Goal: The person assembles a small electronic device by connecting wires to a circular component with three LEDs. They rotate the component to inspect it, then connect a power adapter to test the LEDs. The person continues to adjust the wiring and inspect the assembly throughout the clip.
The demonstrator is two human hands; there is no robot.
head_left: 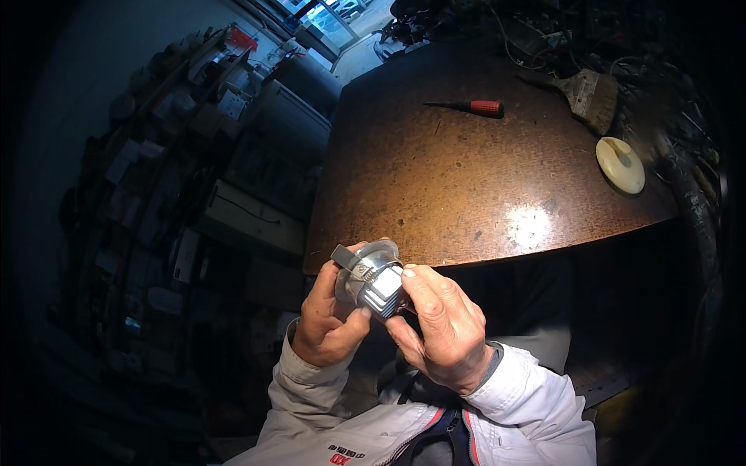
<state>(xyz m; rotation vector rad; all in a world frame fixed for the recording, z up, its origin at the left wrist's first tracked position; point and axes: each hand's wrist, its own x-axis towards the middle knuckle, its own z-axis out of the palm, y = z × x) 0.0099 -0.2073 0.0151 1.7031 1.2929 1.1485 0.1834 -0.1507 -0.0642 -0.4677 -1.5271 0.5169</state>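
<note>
Both my hands hold a small recessed downlight (374, 281) just off the near edge of the table. It has a round metal rim, a finned silver body, a pale square patch on its back and a spring clip that sticks up at the left. My left hand (328, 322) wraps around the rim side, its thumb at the lower edge of the body. The fingertips of my right hand (447, 322) pinch the body from the right, and what lies under them is hidden.
On the brown wooden table (435, 179) lie a red-handled screwdriver (486, 108), a wide paintbrush (594, 97) and a round cream-coloured lid-like piece (622, 165). Dark clutter with cables (559, 46) fills the far right. Loaded shelves (167, 116) stand at the left.
</note>
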